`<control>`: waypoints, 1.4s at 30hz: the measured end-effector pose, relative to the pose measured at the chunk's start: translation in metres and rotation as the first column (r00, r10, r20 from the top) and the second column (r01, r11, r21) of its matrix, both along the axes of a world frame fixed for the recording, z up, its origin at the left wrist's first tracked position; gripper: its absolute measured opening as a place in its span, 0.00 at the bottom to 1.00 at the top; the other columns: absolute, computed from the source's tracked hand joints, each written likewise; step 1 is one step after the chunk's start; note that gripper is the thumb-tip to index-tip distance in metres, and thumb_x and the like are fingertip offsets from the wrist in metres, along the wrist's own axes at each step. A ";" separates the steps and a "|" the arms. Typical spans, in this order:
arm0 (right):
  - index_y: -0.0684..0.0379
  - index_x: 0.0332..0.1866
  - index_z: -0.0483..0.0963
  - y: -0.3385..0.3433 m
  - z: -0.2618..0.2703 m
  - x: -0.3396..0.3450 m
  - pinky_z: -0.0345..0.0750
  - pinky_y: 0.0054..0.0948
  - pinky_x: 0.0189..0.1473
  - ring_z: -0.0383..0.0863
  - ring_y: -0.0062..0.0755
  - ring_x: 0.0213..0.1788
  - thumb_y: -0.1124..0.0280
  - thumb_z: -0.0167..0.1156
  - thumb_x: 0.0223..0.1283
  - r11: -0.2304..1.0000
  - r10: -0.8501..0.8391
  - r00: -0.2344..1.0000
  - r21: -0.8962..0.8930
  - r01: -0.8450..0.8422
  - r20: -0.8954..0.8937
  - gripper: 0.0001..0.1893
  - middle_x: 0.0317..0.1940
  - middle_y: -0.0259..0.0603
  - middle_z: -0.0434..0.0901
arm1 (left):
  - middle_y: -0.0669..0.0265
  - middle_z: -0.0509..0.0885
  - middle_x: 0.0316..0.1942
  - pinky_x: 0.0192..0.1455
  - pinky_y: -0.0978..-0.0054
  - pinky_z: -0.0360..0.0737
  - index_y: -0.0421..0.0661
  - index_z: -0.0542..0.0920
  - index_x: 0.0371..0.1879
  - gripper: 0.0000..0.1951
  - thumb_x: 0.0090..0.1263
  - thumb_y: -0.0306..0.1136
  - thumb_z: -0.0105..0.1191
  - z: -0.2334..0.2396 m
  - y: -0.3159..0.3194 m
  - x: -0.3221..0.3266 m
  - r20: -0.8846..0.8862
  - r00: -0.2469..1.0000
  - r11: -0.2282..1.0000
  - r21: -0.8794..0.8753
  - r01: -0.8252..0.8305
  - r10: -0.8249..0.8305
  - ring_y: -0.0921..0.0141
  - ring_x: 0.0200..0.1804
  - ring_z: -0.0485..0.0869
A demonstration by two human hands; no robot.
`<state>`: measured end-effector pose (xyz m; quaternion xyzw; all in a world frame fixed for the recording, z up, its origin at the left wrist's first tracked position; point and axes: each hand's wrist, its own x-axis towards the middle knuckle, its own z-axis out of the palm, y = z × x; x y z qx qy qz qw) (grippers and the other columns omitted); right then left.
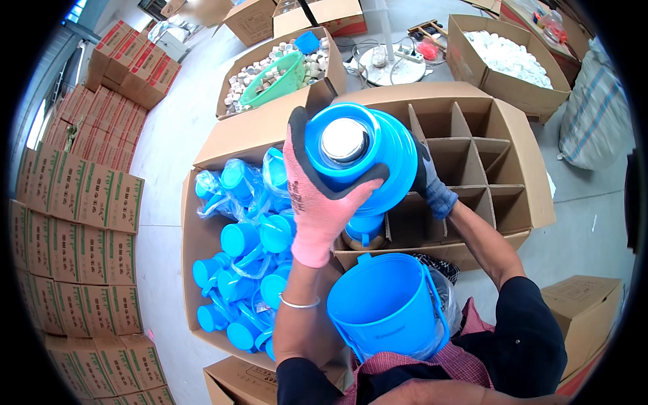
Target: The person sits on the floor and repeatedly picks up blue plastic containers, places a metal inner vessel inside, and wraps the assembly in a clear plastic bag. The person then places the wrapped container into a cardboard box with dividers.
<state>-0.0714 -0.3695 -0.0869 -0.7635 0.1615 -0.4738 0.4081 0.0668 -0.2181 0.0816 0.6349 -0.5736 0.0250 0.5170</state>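
My left hand (324, 192), in a pink and black glove, grips the upper rim of a blue plastic vessel (392, 157) with a shiny silver round piece (344, 139) in its opening. My right hand (428, 172), in a grey-blue and black glove, holds the vessel's far right side; its fingers are partly hidden behind it. The vessel is above a cardboard box with dividers (473, 152). Another blue vessel (363, 227) stands in a near compartment. An open blue bucket with a handle (385, 304) is close to my body.
Blue plastic cups (240, 240), some in clear bags, fill a carton (188, 253) at left. Beyond stand a carton of caps (223, 96) with a green basket (273, 78) and a carton of white pieces (506, 55). Stacked cartons (81, 228) line the left; a woven sack (592, 116) stands right.
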 end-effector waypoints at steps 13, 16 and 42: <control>0.64 0.53 0.69 0.008 0.016 0.014 0.76 0.40 0.47 0.79 0.52 0.46 0.71 0.57 0.58 0.988 -0.133 0.991 -0.087 0.130 -0.025 0.18 0.42 0.54 0.79 | 0.57 0.72 0.59 0.64 0.64 0.69 0.40 0.59 0.67 0.60 0.32 0.53 0.78 -0.008 -0.009 0.036 -0.443 0.806 0.892 0.032 0.452 -0.392 0.63 0.61 0.73; 0.63 0.50 0.70 0.004 0.013 0.017 0.77 0.41 0.45 0.80 0.55 0.44 0.70 0.60 0.56 0.990 -0.140 0.990 -0.037 0.139 -0.015 0.17 0.41 0.54 0.79 | 0.59 0.73 0.58 0.66 0.65 0.68 0.41 0.59 0.68 0.62 0.30 0.54 0.78 -0.010 -0.012 0.046 -0.404 0.808 0.871 0.055 0.489 -0.428 0.64 0.62 0.73; 0.63 0.60 0.68 0.098 0.214 0.040 0.74 0.26 0.48 0.75 0.27 0.45 0.61 0.58 0.61 0.702 0.590 0.754 0.277 -0.656 0.291 0.25 0.46 0.41 0.76 | 0.58 0.73 0.62 0.66 0.60 0.70 0.45 0.65 0.66 0.33 0.73 0.59 0.39 0.032 0.081 0.144 -0.901 0.229 0.926 -0.333 0.175 -0.368 0.60 0.61 0.75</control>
